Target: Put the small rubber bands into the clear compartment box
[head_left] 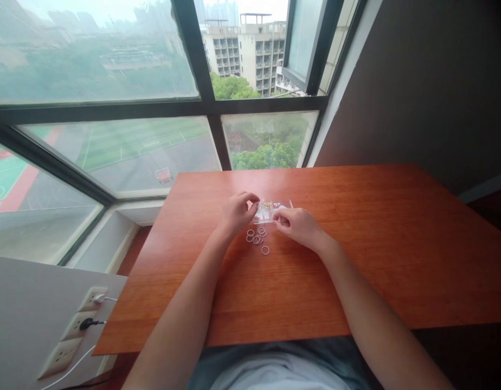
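Note:
A small clear plastic box (263, 217) lies on the table between my two hands, with tiny gold-coloured pieces (267, 206) inside it. My left hand (238, 210) is at the box's left side, thumb and fingertips pinched together. At the right side is my right hand (296, 224), its fingers curled and pressed together near the box's front corner. Whatever is in either pinch is too small to tell. Nearer to me, several thin pale rings (258, 239) lie loosely grouped, and a single ring (265, 250) sits apart in front of them.
The reddish-brown wooden table (380, 227) stretches far to the right. Behind it and to the left is a dark-framed window (153, 111). Wall sockets (75, 326) with plugs and cables are low at the left, beside the table edge.

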A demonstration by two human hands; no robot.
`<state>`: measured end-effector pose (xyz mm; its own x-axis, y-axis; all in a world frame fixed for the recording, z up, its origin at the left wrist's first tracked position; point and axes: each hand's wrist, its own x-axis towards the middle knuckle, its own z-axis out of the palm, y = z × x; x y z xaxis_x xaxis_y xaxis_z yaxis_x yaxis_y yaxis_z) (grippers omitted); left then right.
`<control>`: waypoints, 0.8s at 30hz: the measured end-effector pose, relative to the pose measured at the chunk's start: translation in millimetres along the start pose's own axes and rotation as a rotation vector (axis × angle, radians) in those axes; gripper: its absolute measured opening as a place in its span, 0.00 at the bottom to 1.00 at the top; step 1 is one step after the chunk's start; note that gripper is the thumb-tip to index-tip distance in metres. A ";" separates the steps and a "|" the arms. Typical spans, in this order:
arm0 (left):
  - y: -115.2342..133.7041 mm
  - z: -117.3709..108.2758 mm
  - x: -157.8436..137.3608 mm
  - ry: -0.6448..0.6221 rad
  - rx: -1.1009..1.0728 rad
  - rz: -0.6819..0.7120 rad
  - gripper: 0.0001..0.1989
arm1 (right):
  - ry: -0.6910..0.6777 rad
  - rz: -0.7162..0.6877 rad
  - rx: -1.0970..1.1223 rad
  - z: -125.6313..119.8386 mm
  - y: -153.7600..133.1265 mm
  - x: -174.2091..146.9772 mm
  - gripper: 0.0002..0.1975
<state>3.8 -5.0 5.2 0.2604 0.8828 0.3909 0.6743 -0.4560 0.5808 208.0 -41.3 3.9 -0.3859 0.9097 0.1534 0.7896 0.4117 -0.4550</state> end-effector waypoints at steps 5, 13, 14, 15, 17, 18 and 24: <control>2.1 0.1 0.0 -0.022 -0.013 0.008 0.06 | -0.141 -0.051 -0.029 3.7 -0.4 -2.1 0.05; 3.8 -1.4 -0.1 -0.009 -0.024 -0.002 0.05 | -0.185 -0.051 -0.157 -0.4 -3.2 -5.4 0.09; 4.3 -1.6 0.0 -0.006 -0.024 -0.004 0.05 | -0.201 -0.056 -0.175 0.2 -3.8 -5.4 0.09; 4.8 -1.8 0.0 -0.004 -0.024 -0.004 0.05 | -0.215 -0.060 -0.195 1.2 -4.5 -5.4 0.09; 5.6 -1.9 0.0 -0.006 -0.029 -0.001 0.05 | -0.230 -0.054 -0.232 3.4 -6.3 -5.7 0.09; 5.7 -1.9 0.0 -0.009 -0.033 0.002 0.05 | -0.232 -0.046 -0.248 4.3 -7.3 -5.9 0.10; 3.1 -0.4 -0.7 -0.026 -0.025 0.016 0.06 | -0.198 -0.042 -0.232 1.7 -10.2 -5.2 0.09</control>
<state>5.4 -7.0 7.0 0.2891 0.8781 0.3812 0.6525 -0.4721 0.5927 201.1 -50.4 6.2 -0.4880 0.8727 -0.0169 0.8501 0.4708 -0.2358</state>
